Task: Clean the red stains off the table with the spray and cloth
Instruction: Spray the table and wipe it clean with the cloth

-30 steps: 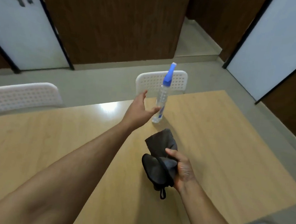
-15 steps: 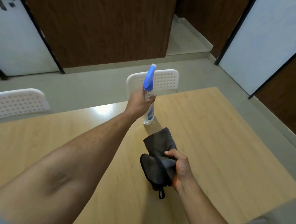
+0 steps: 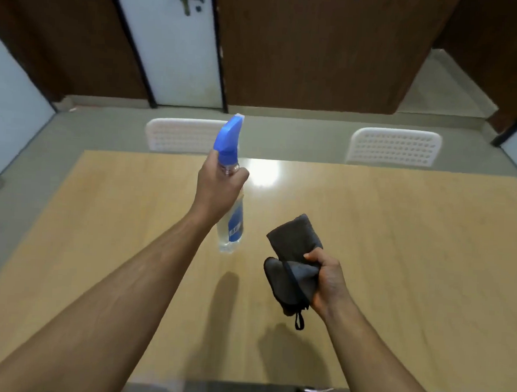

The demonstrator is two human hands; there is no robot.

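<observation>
My left hand (image 3: pixel 218 187) grips the neck of a clear spray bottle (image 3: pixel 231 224) with a blue nozzle and blue label, held lifted above the wooden table (image 3: pixel 399 250); its shadow falls on the wood below. My right hand (image 3: pixel 327 282) holds a folded dark grey cloth (image 3: pixel 293 252) with a small hanging loop, raised a little over the table to the right of the bottle. No red stains show on the visible tabletop.
Two white perforated chairs (image 3: pixel 182 135) (image 3: pixel 395 146) stand at the table's far edge. Beyond them are grey floor, brown wooden panels and a white door (image 3: pixel 175 45). A bright light reflection lies on the far middle of the table.
My left hand closed on the spray bottle and lifted it off the table. The view swung so the table now faces me squarely. The right hand keeps hold of the cloth.
</observation>
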